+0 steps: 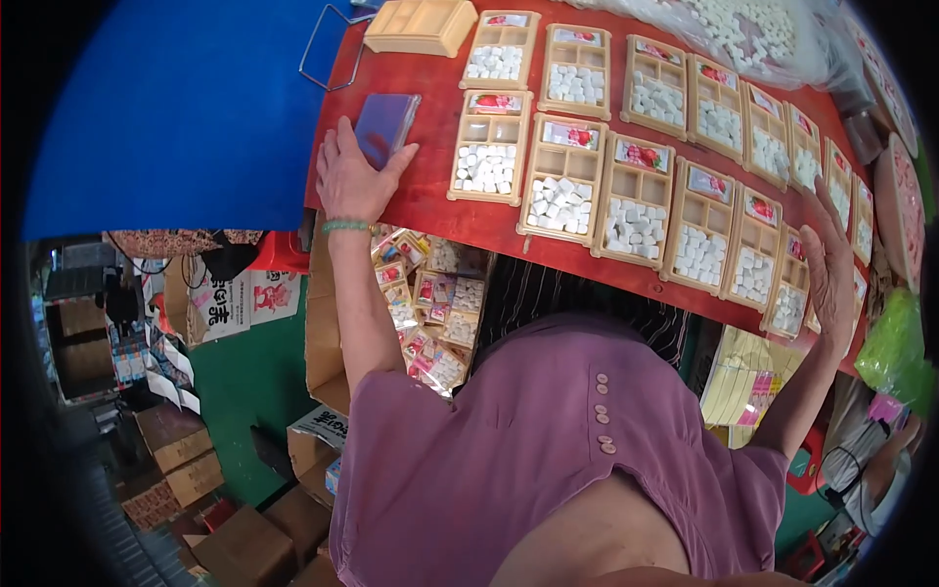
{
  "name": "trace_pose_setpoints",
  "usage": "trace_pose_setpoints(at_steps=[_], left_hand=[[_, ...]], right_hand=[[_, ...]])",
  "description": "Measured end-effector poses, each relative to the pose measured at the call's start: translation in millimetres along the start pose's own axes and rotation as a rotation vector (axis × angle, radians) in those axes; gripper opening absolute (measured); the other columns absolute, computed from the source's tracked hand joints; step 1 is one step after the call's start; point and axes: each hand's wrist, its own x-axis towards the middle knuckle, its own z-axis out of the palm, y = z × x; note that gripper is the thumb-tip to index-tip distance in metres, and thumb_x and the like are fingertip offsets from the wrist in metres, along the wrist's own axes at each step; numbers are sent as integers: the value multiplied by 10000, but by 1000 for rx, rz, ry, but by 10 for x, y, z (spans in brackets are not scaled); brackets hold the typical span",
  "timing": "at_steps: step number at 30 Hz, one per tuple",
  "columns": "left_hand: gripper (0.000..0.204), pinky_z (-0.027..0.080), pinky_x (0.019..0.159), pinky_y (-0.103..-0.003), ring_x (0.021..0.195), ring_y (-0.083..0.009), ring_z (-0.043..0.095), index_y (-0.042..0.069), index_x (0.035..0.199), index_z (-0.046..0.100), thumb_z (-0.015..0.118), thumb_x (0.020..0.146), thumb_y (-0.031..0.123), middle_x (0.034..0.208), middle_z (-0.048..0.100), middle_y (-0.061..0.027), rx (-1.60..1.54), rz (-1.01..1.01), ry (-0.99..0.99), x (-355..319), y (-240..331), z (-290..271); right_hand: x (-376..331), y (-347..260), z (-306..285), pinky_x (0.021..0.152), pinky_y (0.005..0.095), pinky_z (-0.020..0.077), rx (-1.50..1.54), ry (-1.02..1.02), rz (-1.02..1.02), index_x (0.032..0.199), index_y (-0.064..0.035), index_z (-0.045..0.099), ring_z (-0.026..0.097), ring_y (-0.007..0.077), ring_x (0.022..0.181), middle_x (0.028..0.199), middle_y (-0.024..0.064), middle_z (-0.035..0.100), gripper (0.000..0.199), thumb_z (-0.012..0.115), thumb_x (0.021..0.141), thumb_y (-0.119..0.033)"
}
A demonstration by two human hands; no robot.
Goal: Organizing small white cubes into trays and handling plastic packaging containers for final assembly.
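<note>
You had one head view only, looking steeply down over your own chest onto the red table (430, 157) close in front (fisheye, so its edges bent toward the rim).

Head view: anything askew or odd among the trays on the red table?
Mostly neat rows. One tray in the front row holds white blocks jumbled and heaped, unlike its neighbours' tidy fill. A tray at the far left corner lies flipped, showing no blocks.

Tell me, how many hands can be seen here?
2. The left hand lies flat on the red table at its near-left corner, touching a flat blue packet; the right hand is spread over the trays at the right.
</note>
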Motion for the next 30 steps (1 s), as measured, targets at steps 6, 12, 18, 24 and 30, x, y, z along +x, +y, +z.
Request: trace_pose_setpoints(at_steps=[6, 12, 18, 24, 30], left_hand=[[860, 436, 977, -465, 1179, -427, 509, -85, 1338, 454, 736, 767, 492, 1246, 561, -280, 80, -37, -99, 58, -25, 153], [695, 490, 926, -401, 1101, -329, 594, -94, 1327, 450, 733, 833, 304, 1202, 602, -247, -605, -129, 46, -161, -103, 170], [604, 512, 982, -385, 1136, -229, 598, -52, 1380, 409, 680, 878, 145, 1256, 584, -199, -1787, -214, -319, -711, 503, -245], [849, 423, 1047, -380, 1200, -238, 541, -45, 1412, 370, 814, 761, 272, 1311, 534, -153, -1852, -80, -669, -1178, 1082, -269], [888, 417, 1037, -361, 1202, -219, 522, -46, 1422, 352, 838, 760, 294, 1306, 514, -127, -1882, -167, -891, -1347, 1360, -236]], right_hand=[[-225, -223, -14, 1107, 416, 324, 34, 7, -40, 1350, -43, 535, 408, 308, 1367, 1454, 156, 464, 663, 500, 940, -562], [-322, -621, 394, 1086, 403, 347, 300, -66, -239, 1301, 8, 566, 505, 284, 1282, 1330, 168, 576, 473, 544, 950, -309], [-237, -1479, 1024, 750, 295, 494, 752, -191, -412, 975, 22, 674, 647, 196, 823, 896, 95, 673, 161, 681, 826, -39], [-297, -1696, 1248, 748, 244, 482, 1285, -457, -193, 943, -5, 679, 607, 83, 846, 893, 13, 658, 110, 711, 869, -81], [-467, -1428, 1202, 722, 241, 516, 1529, -495, -12, 941, 2, 686, 625, 88, 772, 828, 28, 663, 114, 717, 858, -69]])
